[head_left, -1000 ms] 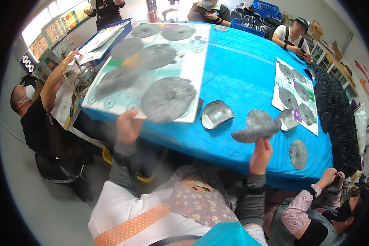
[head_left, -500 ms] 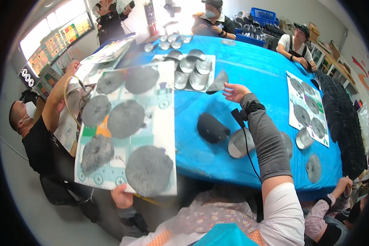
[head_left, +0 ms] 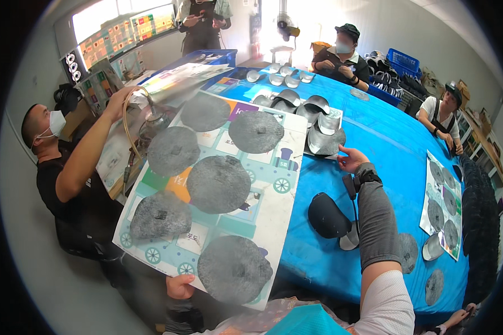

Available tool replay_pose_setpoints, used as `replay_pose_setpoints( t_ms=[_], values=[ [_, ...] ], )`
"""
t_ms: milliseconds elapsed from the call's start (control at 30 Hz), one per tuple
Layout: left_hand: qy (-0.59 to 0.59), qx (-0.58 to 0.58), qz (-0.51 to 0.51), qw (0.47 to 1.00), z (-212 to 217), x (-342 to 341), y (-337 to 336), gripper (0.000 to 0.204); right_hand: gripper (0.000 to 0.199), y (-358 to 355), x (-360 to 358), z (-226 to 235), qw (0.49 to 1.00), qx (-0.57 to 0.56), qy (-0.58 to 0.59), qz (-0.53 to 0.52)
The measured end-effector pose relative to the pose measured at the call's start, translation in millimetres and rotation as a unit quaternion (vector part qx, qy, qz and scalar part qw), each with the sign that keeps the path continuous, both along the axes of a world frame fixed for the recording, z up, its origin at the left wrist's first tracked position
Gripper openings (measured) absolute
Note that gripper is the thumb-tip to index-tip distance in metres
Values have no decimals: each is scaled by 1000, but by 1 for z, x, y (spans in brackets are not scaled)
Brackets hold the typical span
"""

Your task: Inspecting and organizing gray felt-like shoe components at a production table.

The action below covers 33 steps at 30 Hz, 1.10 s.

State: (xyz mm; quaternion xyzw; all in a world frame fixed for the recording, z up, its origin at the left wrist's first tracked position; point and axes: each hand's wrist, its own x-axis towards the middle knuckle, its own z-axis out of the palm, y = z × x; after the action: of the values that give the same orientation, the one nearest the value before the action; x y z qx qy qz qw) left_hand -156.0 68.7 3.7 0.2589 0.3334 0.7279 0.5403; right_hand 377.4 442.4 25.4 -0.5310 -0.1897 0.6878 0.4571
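Note:
My left hand [head_left: 180, 286] grips the near edge of a large printed board [head_left: 271, 209] that carries several round grey fabric discs [head_left: 218, 183]. The board lies tilted over the left side of the blue table [head_left: 391, 139]. My right hand [head_left: 352, 159] reaches forward in a grey sleeve with a black wrist strap, fingers apart, just beside a stack of shiny metal bowl-shaped forms [head_left: 325, 139]. It holds nothing. A dark dome-shaped form [head_left: 327, 215] lies on the table left of my right forearm.
A masked person [head_left: 67, 178] at the left reaches toward another board. Two seated people [head_left: 341, 53] work at the far side. More metal forms [head_left: 279, 78] sit at the back. A second board with discs [head_left: 444, 206] lies at the right, beside stacked black items [head_left: 483, 223].
The board in my left hand has shifted farther onto the table and nearer to me. My right hand has let go of the grey piece and drawn back toward the metal forms.

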Motion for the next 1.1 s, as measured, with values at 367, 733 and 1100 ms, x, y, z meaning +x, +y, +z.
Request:
replay_pose_setpoints(
  t_ms=[367,733,1100],
  values=[
    [15,-38,-6,999,8,10,-2,74,23,53,-9,-35,991,44,10,-126],
    [20,-22,-22,999,21,19,0,69,19,44,128,-50,937,131,-263,-189],
    [-56,-108,-246,962,34,46,165,50,16,-135,376,-45,895,153,-80,-411]
  ],
)
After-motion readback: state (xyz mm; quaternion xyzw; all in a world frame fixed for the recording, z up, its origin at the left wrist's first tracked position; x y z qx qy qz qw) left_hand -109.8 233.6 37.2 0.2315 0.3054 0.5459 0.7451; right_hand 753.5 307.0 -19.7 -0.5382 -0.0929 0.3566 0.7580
